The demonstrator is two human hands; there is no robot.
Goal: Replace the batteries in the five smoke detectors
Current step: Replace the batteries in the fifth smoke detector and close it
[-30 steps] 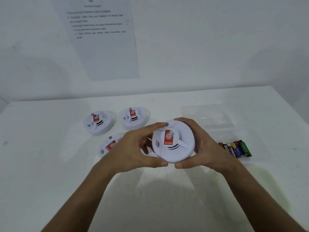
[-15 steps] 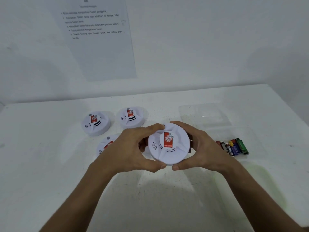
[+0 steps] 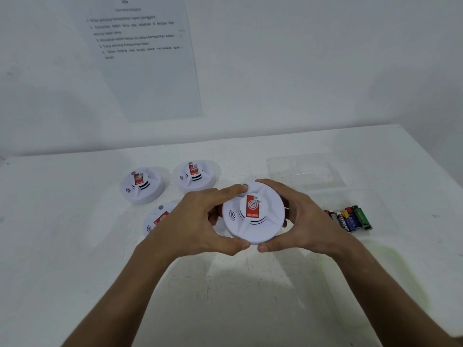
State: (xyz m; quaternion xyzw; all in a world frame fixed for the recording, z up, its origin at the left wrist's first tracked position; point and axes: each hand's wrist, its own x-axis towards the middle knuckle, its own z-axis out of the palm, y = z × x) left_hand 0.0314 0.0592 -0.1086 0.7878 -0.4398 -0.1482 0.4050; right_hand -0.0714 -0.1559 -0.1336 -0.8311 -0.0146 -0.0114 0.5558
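Smoke detector (image 3: 253, 212), white and round with a red sticker, up above the white table (image 3: 75, 259), squeezed between left hand (image 3: 198, 221) and right hand (image 3: 298, 219). Three more detectors (image 3: 142, 185) behind on the left. Batteries (image 3: 349, 218) lying to the right.

My two bare forearms come in from the bottom edge and meet in the middle. My left hand (image 3: 198, 221) curls from the left, thumb low and fingers on top. My right hand (image 3: 300, 219) mirrors it from the right. Both thumbs nearly touch in front, and each grip is closed.
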